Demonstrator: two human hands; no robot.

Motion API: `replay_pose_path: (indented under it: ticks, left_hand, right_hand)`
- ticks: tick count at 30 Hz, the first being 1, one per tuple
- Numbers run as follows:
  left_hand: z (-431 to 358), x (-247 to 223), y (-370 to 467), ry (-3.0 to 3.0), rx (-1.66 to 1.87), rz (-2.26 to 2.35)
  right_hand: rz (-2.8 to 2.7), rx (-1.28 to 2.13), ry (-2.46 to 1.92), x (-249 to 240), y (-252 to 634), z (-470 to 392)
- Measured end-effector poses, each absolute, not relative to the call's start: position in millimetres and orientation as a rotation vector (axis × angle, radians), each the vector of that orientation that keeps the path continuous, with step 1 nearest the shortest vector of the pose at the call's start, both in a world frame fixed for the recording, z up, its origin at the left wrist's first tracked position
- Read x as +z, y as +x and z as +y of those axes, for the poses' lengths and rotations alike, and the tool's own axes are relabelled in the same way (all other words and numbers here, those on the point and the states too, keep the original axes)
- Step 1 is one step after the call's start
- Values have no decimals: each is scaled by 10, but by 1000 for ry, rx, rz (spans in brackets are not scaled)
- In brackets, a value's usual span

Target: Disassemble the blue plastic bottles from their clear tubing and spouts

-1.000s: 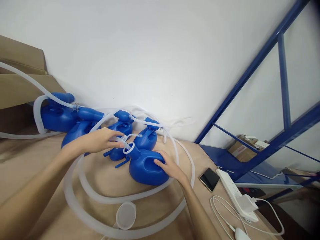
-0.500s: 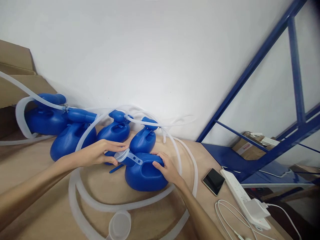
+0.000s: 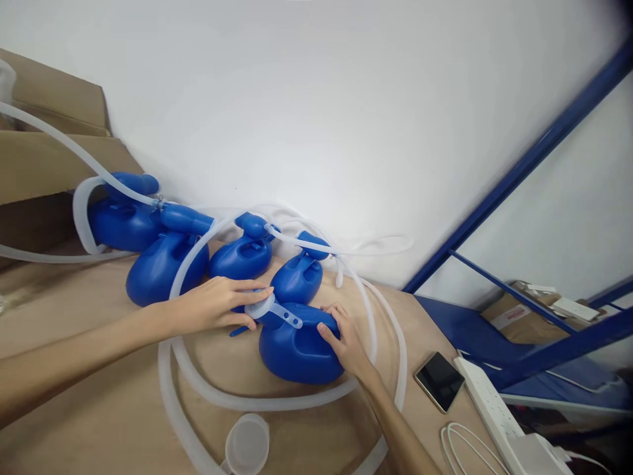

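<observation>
Fingers of your left hand (image 3: 210, 305) pinch the translucent strapped cap (image 3: 259, 307). Blue jug (image 3: 294, 361) sits at four o'clock, right hand (image 3: 350, 344) gripping it.

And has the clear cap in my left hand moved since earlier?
Yes: judged against the nearest rear jug, the clear cap has shifted lower in the view, and it now hides the mouth of the front jug your right hand holds.
</observation>
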State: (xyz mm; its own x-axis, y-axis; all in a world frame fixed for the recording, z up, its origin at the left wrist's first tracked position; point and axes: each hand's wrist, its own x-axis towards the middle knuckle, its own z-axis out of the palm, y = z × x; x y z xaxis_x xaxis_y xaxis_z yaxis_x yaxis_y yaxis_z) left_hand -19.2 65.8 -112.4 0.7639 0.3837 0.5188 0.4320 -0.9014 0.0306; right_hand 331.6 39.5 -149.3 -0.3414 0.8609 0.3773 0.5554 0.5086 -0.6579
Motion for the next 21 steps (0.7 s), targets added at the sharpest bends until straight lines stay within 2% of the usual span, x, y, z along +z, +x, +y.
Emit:
replay_pose_path:
  ticks: [5, 13, 19, 21]
  left_hand:
    - [658, -1128, 35, -2619, -390, -877]
    - [696, -1400, 161, -2434, -838, -871]
    - [507, -1204, 386, -2477, -423, -1631]
    - [494, -1165, 455, -2478, -390, -1739]
  right_hand:
    - [-2074, 593, -1107, -1516, 3311, 374]
    - [-2027, 507, -1161, -1505, 3217, 295]
    - [-1908, 448, -1327, -1570, 3160, 214]
    - [-1892, 445, -1367, -1577, 3162, 205]
